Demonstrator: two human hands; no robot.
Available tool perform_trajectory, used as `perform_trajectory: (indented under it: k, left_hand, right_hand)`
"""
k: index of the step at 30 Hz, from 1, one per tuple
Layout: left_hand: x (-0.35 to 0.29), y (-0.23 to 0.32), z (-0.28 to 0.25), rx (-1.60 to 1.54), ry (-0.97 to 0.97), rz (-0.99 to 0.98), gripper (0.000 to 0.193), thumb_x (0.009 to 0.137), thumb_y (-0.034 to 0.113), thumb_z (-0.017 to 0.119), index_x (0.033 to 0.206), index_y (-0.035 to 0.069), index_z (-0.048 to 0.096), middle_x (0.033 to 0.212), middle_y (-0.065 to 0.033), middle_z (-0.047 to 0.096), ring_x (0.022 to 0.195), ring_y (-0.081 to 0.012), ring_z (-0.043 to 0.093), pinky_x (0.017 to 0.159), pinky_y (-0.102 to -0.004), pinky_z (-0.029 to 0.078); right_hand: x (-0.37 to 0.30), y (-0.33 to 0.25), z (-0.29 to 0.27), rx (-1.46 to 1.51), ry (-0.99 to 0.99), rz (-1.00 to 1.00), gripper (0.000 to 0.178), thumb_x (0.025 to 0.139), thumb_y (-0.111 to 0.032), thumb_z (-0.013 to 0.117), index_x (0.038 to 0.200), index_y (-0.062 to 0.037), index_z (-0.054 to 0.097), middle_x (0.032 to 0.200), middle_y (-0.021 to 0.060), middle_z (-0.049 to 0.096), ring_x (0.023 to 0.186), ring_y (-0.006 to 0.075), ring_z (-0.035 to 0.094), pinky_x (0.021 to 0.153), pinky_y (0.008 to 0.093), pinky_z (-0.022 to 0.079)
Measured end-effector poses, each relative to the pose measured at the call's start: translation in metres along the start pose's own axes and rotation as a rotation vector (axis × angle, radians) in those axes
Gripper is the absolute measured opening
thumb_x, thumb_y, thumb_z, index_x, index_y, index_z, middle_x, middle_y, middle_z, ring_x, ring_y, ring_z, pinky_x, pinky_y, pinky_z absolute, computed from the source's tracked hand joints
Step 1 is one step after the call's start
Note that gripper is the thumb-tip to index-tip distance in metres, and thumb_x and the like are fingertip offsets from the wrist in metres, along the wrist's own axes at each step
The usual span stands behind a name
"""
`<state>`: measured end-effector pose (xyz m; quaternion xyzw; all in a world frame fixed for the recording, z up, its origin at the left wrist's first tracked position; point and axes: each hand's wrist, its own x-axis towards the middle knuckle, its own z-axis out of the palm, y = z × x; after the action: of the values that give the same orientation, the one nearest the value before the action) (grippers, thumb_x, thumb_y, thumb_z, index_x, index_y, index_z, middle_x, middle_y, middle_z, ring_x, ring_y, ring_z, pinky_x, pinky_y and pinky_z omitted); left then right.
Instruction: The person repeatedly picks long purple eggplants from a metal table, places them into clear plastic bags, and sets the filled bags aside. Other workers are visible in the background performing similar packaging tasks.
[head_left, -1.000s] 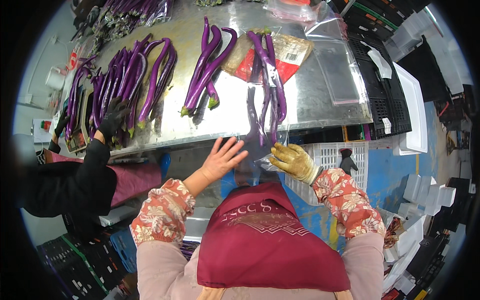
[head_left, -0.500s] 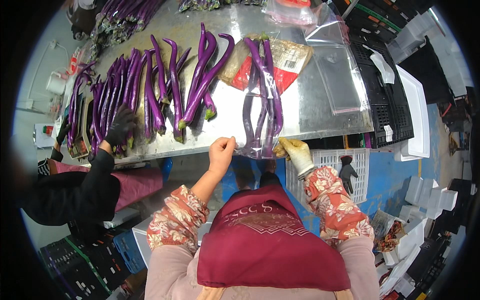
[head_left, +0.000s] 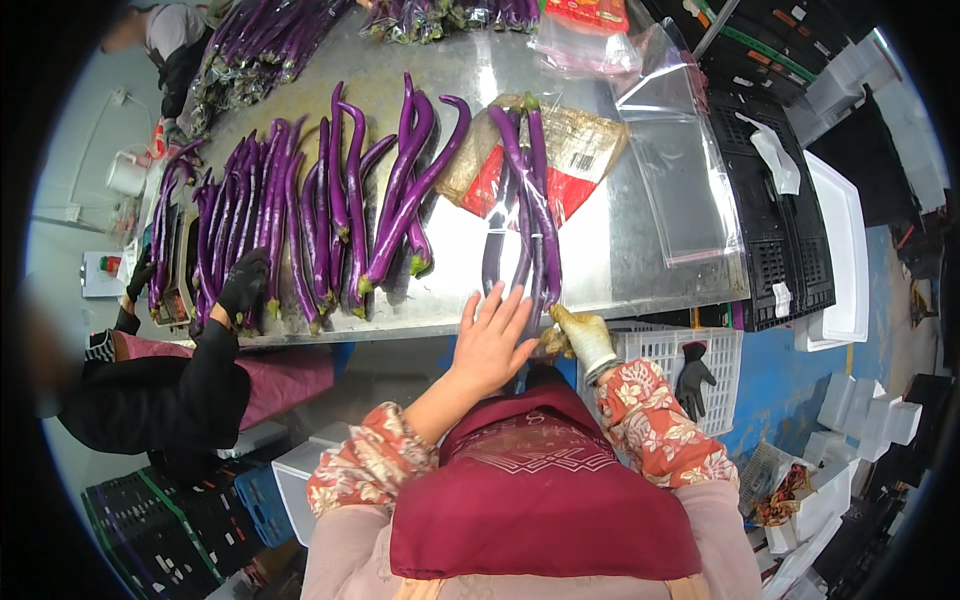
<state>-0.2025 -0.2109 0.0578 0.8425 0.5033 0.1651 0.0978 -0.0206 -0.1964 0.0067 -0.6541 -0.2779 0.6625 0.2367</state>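
Note:
Several long purple eggplants (head_left: 541,190) lie in a clear plastic bag directly in front of me, their near ends at the table edge. My bare left hand (head_left: 490,345) is spread flat over the near end of the bag, fingertips against it. My right hand (head_left: 580,335), in a stained pale work glove, has its fingers closed at the bag's near right end. The bunched plastic there is partly hidden by both hands. Under the far half of the bag is a flattened brown and red printed package (head_left: 590,150). Loose eggplants (head_left: 410,185) lie to the left.
On the metal table (head_left: 460,250), flat clear bags (head_left: 690,200) lie right, and bagged eggplants (head_left: 265,45) are piled at the far left. A co-worker's black-gloved hand (head_left: 243,285) touches eggplants at left. Black crates (head_left: 770,200) border the right; a white crate (head_left: 650,350) stands below.
My left hand has let go of the bag's near left corner, opened and moved right over its end. My right hand has shifted slightly left. The view has tilted a little.

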Motion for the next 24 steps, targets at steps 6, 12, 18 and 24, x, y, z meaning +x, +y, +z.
perform_trajectory:
  k: [6,12,18,24]
  left_hand:
    - [-0.004,-0.015,0.027,0.008,-0.185,-0.078,0.055,0.079,0.030,0.059,0.126,0.006,0.042,0.138,-0.0106,0.031,0.131,-0.0315,0.021,0.102,-0.0534,0.022]
    - [-0.004,-0.022,0.041,-0.180,-0.145,-0.089,0.064,0.078,0.025,0.061,0.132,0.003,0.033,0.141,-0.0168,0.023,0.131,-0.0380,0.018,0.103,-0.0532,0.019]
    - [-0.002,-0.021,0.047,-0.414,0.174,-0.519,0.079,0.076,0.018,0.066,0.136,-0.003,0.019,0.124,-0.0248,0.039,0.110,-0.0340,0.043,0.090,-0.0361,0.038]
    - [0.051,0.000,-0.011,-1.374,0.091,-0.700,0.074,0.078,0.001,0.062,0.137,-0.003,0.018,0.110,-0.0128,0.053,0.097,-0.0159,0.055,0.080,-0.0269,0.046]
  right_hand:
    - [-0.043,-0.024,-0.016,-0.416,0.261,-0.942,0.032,0.083,-0.013,0.056,0.112,0.0003,0.056,0.104,0.0151,0.059,0.094,0.0262,0.058,0.083,0.0337,0.045]
    - [-0.006,-0.010,0.010,-1.149,-0.023,-1.035,0.073,0.081,-0.038,0.053,0.137,-0.0020,0.023,0.140,0.0222,0.025,0.132,0.0365,0.019,0.104,0.0497,0.019]
    - [0.003,-0.018,-0.001,-0.352,0.140,-0.781,0.072,0.081,-0.019,0.063,0.136,0.0013,0.023,0.131,0.0202,0.039,0.118,0.0289,0.043,0.093,0.0337,0.040]
    - [-0.004,-0.083,-0.002,0.437,-0.425,-0.252,0.046,0.085,-0.015,0.060,0.126,-0.0025,0.042,0.097,0.0015,0.059,0.086,0.0081,0.056,0.075,0.0239,0.046]
